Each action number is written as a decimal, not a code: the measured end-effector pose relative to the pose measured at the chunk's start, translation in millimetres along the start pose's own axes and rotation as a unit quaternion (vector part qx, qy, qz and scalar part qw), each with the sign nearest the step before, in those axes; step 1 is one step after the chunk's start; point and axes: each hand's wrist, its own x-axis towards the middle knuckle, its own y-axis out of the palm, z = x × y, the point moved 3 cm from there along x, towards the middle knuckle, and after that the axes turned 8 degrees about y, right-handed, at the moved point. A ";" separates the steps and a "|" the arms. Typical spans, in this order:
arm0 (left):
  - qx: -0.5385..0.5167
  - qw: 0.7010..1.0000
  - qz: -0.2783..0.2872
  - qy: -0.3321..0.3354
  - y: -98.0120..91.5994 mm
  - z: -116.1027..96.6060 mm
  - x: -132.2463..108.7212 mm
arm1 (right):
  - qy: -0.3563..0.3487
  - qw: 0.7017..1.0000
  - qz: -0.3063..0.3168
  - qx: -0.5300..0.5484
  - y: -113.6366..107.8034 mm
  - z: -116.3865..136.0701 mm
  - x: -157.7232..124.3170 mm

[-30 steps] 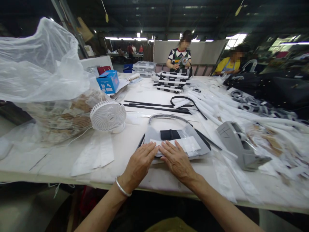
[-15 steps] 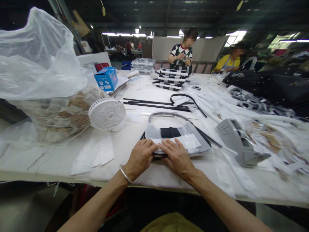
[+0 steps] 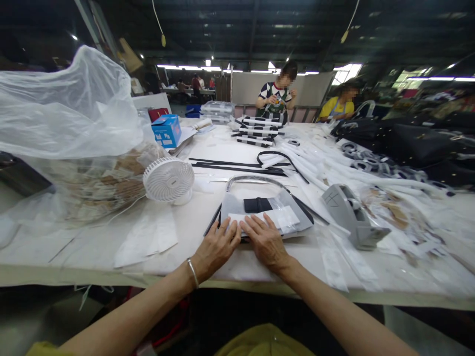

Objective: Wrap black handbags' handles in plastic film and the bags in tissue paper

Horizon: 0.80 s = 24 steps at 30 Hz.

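A handbag (image 3: 233,201) wrapped in pale, translucent covering lies flat in front of me, its looped handle (image 3: 256,178) pointing away. A black strap piece (image 3: 257,204) shows at its middle. Across its near part runs a white sheet strip (image 3: 276,217) under clear plastic. My left hand (image 3: 215,251) rests its outstretched fingers on the strip's left end at the bag's near edge. Beside it, my right hand (image 3: 266,247) lies with fingers extended over the same strip. Both hands are open; their thumbs are mostly hidden.
A white fan (image 3: 168,180) and a large clear bag of paper pieces (image 3: 107,183) stand left. To the right are a grey tape dispenser (image 3: 351,217) and plastic scraps. Black strips (image 3: 237,165) lie beyond the handbag. Two people work across the table.
My left hand has slid slightly, its fingers now straighter on the white strip. The right hand stays on it. The head view has shifted a little; the handbag lies as before.
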 end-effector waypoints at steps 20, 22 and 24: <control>0.127 0.991 0.002 0.040 12.4 -12.5 20.4 | 0.026 0.993 -0.065 -0.096 23.6 14.0 1.6; 0.124 0.991 0.018 0.036 13.4 -11.3 18.7 | 0.028 0.993 -0.068 -0.096 23.5 14.7 1.1; 0.120 0.992 0.025 0.041 12.0 -9.7 16.9 | 0.026 0.993 -0.069 -0.092 22.3 15.4 0.9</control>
